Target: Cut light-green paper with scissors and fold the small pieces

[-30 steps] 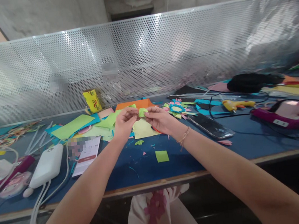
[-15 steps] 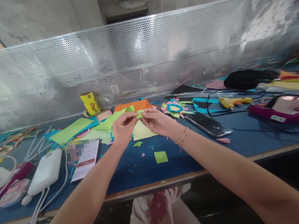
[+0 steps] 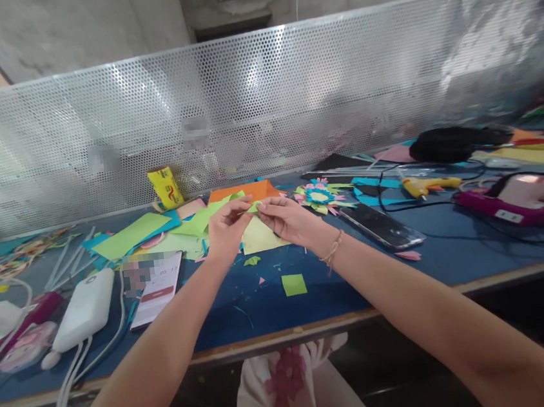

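Between my fingertips is a small piece of green paper (image 3: 254, 208), mostly covered by the fingers. My left hand (image 3: 229, 229) pinches it from the left, and my right hand (image 3: 289, 220) grips it from the right. Below them lies a pale yellow sheet (image 3: 263, 238), with an orange sheet (image 3: 246, 192) behind. Nearer the table edge rest a green paper square (image 3: 294, 284) and a small folded green scrap (image 3: 252, 261). To the right of my right hand sits a layered paper flower (image 3: 318, 195) in blue, pink and green.
A dark phone (image 3: 382, 226), a yellow glue gun (image 3: 430, 185) and a purple power strip (image 3: 510, 207) with cables lie right. On the left are a lit phone (image 3: 158, 293), a white power bank (image 3: 85, 309) and green sheets (image 3: 133, 236). A perforated metal screen (image 3: 251, 102) stands behind.
The fingers of my left hand have shifted slightly on the green paper, and less of it shows. Both hands stay in nearly the same place.
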Available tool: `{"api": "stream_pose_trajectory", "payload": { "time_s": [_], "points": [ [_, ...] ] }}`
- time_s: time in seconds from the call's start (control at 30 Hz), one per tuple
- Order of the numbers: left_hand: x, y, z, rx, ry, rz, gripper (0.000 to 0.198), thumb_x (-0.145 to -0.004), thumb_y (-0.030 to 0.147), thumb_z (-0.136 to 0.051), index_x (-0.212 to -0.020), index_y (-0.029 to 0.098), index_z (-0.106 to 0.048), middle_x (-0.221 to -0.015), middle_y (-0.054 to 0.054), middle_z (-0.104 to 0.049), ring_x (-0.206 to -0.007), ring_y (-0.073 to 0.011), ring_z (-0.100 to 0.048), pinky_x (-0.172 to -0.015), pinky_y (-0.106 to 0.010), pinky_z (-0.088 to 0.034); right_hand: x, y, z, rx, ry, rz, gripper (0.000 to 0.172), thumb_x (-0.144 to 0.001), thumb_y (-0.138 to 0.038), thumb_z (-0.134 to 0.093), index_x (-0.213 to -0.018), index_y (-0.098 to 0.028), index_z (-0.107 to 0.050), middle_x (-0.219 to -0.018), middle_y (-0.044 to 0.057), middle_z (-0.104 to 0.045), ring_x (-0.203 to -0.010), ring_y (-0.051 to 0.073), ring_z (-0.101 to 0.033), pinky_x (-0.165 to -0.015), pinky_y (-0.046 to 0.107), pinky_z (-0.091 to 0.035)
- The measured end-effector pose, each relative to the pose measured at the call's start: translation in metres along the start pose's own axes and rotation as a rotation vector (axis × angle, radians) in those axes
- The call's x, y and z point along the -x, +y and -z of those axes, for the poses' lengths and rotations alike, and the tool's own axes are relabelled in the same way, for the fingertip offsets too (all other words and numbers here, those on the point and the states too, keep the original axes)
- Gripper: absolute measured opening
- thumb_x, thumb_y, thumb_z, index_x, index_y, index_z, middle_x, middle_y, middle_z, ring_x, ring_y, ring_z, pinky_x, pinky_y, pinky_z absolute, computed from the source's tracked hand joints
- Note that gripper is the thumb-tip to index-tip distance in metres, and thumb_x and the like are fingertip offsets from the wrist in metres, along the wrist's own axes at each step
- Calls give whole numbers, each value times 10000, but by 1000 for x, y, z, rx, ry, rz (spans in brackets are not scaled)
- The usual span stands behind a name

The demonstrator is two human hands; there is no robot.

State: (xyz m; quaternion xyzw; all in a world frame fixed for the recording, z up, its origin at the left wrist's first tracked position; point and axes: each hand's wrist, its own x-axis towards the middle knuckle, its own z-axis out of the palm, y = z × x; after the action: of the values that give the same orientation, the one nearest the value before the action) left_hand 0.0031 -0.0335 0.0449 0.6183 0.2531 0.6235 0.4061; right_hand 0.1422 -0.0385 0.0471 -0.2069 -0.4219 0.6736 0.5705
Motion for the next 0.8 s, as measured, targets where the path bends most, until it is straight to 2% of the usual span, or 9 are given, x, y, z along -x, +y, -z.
{"api": "stream_pose_trajectory", "payload": {
  "time_s": [0.3, 0.53, 0.63, 0.8],
  "points": [
    [-2, -6, -1, 42, -28, 67, 91, -631, 182, -660, -721, 174, -652, -834, -39, -668, -753, -111, -597, -683, -240, -467, -2, -3, 5, 52, -38, -40, 68, -650, -115, -679, -686, -137, -626, -692, -21, -604, -638, 29, -560, -710, 135, -474],
    [-2, -5, -2, 86, 12, 88, 88, -601, 199, -686, -679, 169, -658, -872, -40, -666, -736, -108, -594, -666, -239, -468, 0, -4, 4, 51, -62, -61, 101, -650, -117, -676, -719, -150, -611, -671, -36, -575, -609, 29, -541, -635, 139, -469],
    [-3, -7, -3, 160, 37, 175, 123, -571, 177, -702, -684, 165, -655, -773, -18, -662, -678, -86, -578, -655, -226, -461, 0, -4, 4, 85, -57, -70, 88, -652, -137, -679, -704, -149, -608, -637, -39, -555, -580, 30, -523, -593, 143, -458],
    [-5, -6, -4, 342, 38, 344, 143, -529, 124, -720, -645, 147, -639, -631, 7, -635, -615, -64, -566, -652, -210, -454, -2, -2, 7, 110, -65, -66, 97, -642, -155, -692, -703, -148, -617, -651, -35, -556, -595, 33, -519, -612, 154, -447]
  ]
}}
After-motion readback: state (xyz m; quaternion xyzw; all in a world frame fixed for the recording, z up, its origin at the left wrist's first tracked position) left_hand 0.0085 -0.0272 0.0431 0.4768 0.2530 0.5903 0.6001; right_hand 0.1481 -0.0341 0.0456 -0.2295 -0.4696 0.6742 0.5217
